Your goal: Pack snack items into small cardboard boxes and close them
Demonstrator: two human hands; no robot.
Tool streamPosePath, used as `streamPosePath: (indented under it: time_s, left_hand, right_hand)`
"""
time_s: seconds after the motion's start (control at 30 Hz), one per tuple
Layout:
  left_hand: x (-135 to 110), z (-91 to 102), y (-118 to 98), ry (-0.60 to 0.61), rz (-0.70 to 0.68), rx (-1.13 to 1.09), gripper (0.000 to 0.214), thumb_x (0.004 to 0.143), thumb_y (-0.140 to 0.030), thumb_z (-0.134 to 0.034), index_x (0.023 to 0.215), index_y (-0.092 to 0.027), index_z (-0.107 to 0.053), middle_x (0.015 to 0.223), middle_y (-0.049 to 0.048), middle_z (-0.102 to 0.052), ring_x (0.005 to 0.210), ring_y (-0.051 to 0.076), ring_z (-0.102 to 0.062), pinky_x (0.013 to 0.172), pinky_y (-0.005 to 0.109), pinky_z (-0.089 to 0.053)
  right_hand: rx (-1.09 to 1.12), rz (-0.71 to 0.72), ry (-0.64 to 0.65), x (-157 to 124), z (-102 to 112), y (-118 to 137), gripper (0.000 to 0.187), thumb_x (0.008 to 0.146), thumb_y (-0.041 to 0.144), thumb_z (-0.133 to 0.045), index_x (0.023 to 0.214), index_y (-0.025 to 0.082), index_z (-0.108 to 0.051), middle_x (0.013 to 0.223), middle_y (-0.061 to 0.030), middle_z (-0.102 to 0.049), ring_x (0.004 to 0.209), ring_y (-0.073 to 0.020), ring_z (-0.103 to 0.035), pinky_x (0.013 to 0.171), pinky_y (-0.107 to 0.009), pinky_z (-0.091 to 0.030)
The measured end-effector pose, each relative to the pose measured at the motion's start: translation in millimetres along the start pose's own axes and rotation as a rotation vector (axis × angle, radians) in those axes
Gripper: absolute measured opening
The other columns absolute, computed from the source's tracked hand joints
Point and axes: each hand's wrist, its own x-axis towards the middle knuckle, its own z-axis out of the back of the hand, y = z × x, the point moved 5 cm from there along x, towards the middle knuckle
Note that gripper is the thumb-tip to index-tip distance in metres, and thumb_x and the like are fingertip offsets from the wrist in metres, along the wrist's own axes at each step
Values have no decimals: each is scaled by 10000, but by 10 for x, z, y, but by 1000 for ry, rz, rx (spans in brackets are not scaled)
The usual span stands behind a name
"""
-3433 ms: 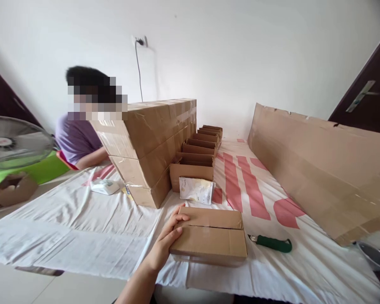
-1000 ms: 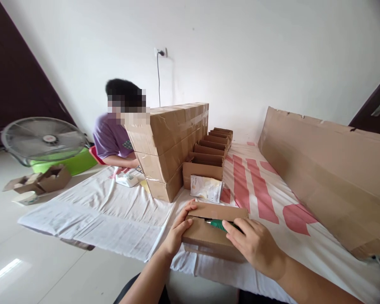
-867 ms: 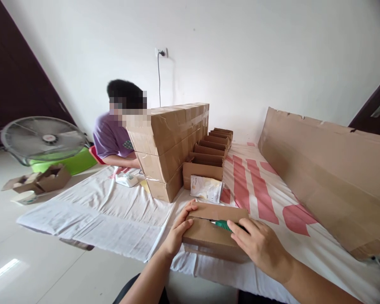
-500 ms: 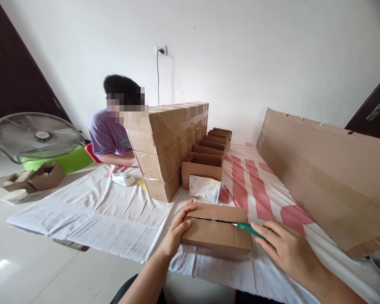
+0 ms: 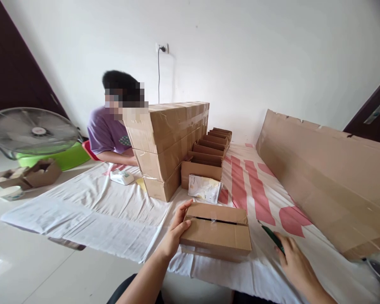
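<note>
A small cardboard box (image 5: 217,233) lies in front of me on the white and red cloth (image 5: 114,211), its top seam slit with a bit of clear tape left in the middle. My left hand (image 5: 176,232) grips the box's left end, fingers curled over the top edge. My right hand (image 5: 293,264) is off to the box's right, low over the cloth, closed around a green-handled knife (image 5: 272,237) whose blade points up and left, away from the box.
A stack of taped cartons (image 5: 167,143) and a row of open boxes (image 5: 207,154) stand ahead, with a white packet (image 5: 205,188) before them. A big flat cardboard sheet (image 5: 329,169) leans at right. Another person (image 5: 109,126) sits at left beside a fan (image 5: 31,131).
My right hand drew the knife rightwards along the box's top seam, then off the box and down to the cloth at the right. The left hand kept its hold on the box.
</note>
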Motion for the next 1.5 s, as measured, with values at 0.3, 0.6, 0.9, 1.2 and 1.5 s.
streamPosePath:
  time_s: [0.3, 0.6, 0.9, 1.2, 1.5]
  left_hand:
    - [3, -14, -24, 19, 10, 13, 531, 850, -342, -550, 1368, -270, -460, 1546, 38, -387, 1467, 311, -234, 1176, 438, -215]
    - [9, -2, -8, 22, -5, -5, 505, 861, -336, -542, 1358, -285, -471, 1514, 33, -417, 1446, 319, -257, 1172, 453, -195]
    - [1, -31, -24, 10, 2, -44, 530, 836, -324, -562, 1358, -271, -479, 1511, 46, -430, 1436, 325, -290, 1172, 467, -213]
    - [3, -24, -47, -25, 6, -15, 515, 828, -342, -576, 1333, -268, -508, 1515, 42, -439, 1458, 320, -258, 1169, 455, -226]
    - [-9, -34, -55, -20, 7, -12, 516, 833, -334, -566, 1340, -267, -493, 1504, 51, -437, 1432, 327, -294, 1164, 465, -216]
  right_hand:
    - [82, 190, -29, 488, 197, 451, 226, 918, 229, -485, 1058, 213, -661, 1026, -107, -662, 939, -268, -665, 803, -417, -584]
    - [186, 674, -52, 1124, 608, 2027, 347, 939, 79, -471, 1141, 286, -663, 1283, -82, -564, 1195, -260, -504, 958, -466, -516]
    - [212, 746, 16, 1200, 326, 2134, 210, 926, 78, -509, 840, 201, -655, 1127, -54, -664, 1006, -218, -587, 846, -373, -525]
    - [612, 351, 119, 1294, 372, 1766, 154, 924, 115, -476, 901, 227, -578, 816, -10, -684, 749, -162, -654, 693, -298, -528]
    - [522, 388, 87, 1317, 303, 2054, 301, 742, 30, -654, 946, 236, -577, 883, -7, -696, 823, -188, -662, 761, -316, -529]
